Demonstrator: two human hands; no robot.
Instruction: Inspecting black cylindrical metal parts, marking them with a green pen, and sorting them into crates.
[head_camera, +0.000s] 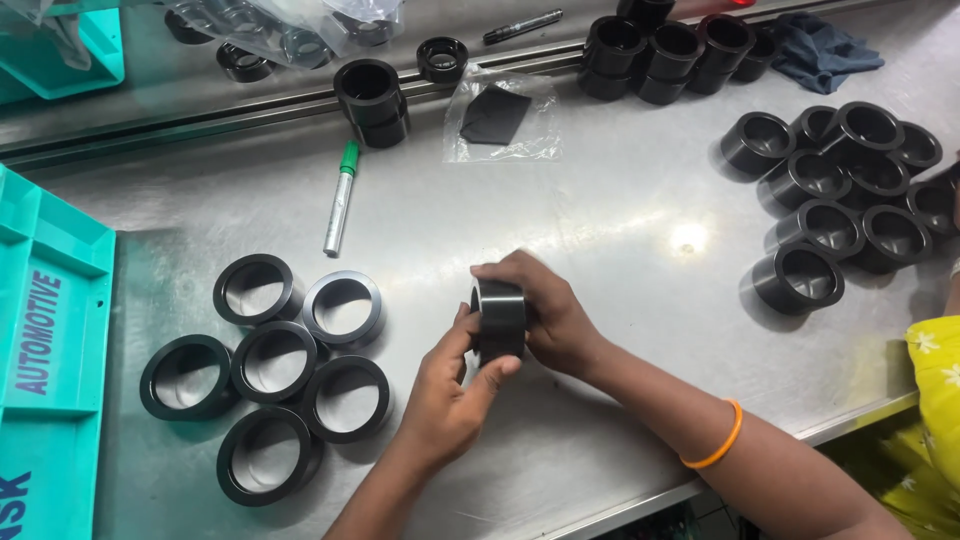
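Both of your hands, left hand (445, 395) and right hand (545, 310), have fingers clamped on one black ring (500, 318): seemingly rigid, smooth, probably slippery, best gripped across its outer wall.

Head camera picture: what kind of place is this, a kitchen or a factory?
Probably a factory workbench. Many alike black rings lie in groups on a steel table, a teal crate stands beside them, and both hands, left hand and right hand, hold one ring.
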